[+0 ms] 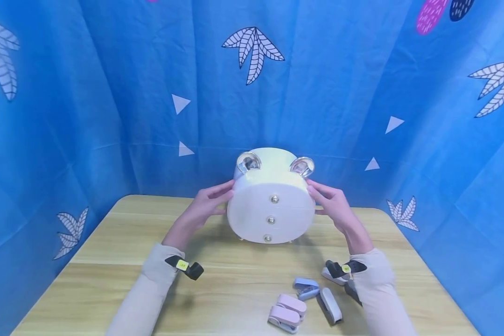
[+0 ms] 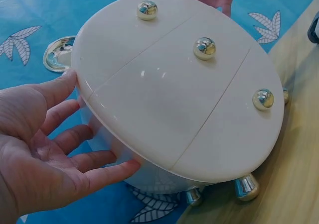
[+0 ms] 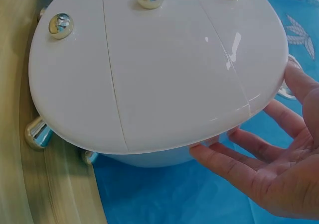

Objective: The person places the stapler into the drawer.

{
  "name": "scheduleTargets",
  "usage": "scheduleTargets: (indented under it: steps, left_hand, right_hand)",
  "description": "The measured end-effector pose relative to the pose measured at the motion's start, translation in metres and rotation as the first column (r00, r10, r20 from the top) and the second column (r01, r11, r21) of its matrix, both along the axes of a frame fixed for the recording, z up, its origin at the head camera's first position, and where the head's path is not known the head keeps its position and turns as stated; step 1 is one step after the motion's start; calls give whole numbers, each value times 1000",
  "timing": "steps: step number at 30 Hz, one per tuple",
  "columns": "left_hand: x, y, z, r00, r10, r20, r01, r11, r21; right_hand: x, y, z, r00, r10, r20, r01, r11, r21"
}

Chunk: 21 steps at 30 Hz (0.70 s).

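Note:
A glossy white rounded drawer box [image 1: 260,224] with two shiny ears on top stands near the back of the wooden table. Its front has two seams and a row of three metallic knobs [image 2: 204,49]; short metallic feet [image 2: 246,187] show underneath. My left hand [image 1: 206,205] touches the box's left side, fingers spread and fairly straight, thumb at the front rim. Opposite it, my right hand [image 1: 333,205] lies against the right side in the same way, its fingertips [image 3: 203,152] on the side just behind the front rim. The box's back is hidden.
Nearer me on the wooden table [image 1: 218,289] lie several small stapler-like things: two pink ones [image 1: 286,311], a blue one [image 1: 306,288], a white one [image 1: 331,304], and others partly under my right forearm. A blue patterned curtain [image 1: 319,93] surrounds the table's back and sides.

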State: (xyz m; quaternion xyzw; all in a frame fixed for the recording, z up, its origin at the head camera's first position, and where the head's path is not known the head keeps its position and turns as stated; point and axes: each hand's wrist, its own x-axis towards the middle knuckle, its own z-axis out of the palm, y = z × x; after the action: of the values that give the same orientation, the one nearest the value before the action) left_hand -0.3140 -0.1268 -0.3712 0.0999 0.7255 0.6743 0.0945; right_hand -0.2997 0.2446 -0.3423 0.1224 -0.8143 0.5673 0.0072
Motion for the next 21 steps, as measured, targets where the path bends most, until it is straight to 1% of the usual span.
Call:
scheduleTargets:
  steps: [4,10,15,21]
  left_hand:
    - [0,-7,0,1000,-1,1,1,1000,4]
    - [0,-16,0,1000,-3,0,3,1000,4]
    - [2,-15,1,1000,0,-3,0,1000,6]
    - [3,-11,2,1000,21,13,-21,999,29]
  right_hand:
    - [-1,-7,0,1000,9,2,-9,1000,-22]
    - [-2,-14,0,1000,9,1,-9,1000,-23]
    - [-3,-14,0,1000,1,8,-1,1000,-10]
    - [-2,-11,2,1000,0,26,0,1000,-1]
